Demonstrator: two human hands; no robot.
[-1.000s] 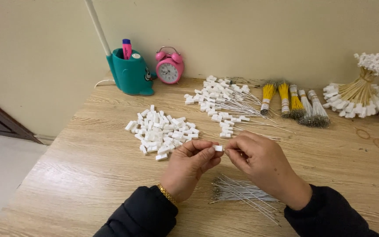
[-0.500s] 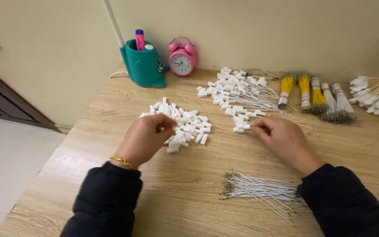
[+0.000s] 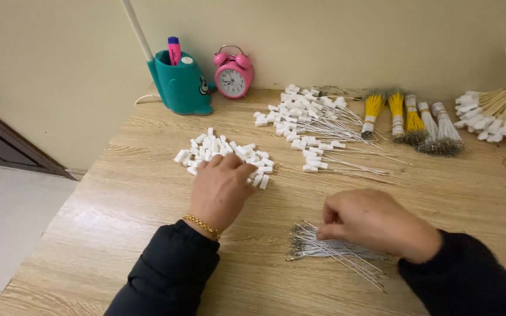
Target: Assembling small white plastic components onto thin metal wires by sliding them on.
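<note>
The left hand point(image 3: 221, 188) rests fingers-down on the pile of white connectors point(image 3: 224, 153) at centre-left of the worktop point(image 3: 118, 222); its grip is hidden. The right hand point(image 3: 376, 225), lower right, seems to pinch the bundle of thin wires point(image 3: 323, 250).

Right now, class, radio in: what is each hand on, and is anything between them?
Left hand on pile of white connectors. Right hand on bundle of thin wires. Bare wooden table between them.
</note>
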